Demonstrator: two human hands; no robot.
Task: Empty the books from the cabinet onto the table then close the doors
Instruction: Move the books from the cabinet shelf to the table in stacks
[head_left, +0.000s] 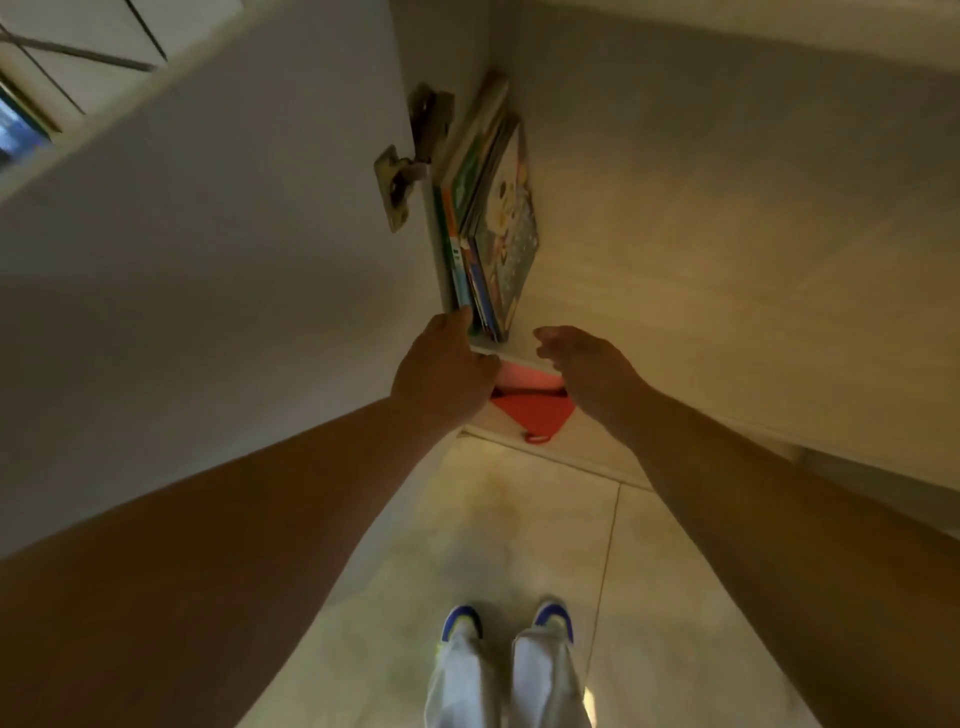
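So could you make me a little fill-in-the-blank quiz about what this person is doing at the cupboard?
1. The colourful picture books stand on a shelf inside the ____.
2. The left hand touches the books, while the right hand hovers ____, holding nothing.
3. On the shelf below lies a flat ____ item with a small loop.
4. The white door with metal hinges stands ____.

Missing words: cabinet; open; red; open

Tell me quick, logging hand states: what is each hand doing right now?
Left hand: fingertips at the near edge of the books; whether it grips them cannot be told.
Right hand: open, holding nothing.
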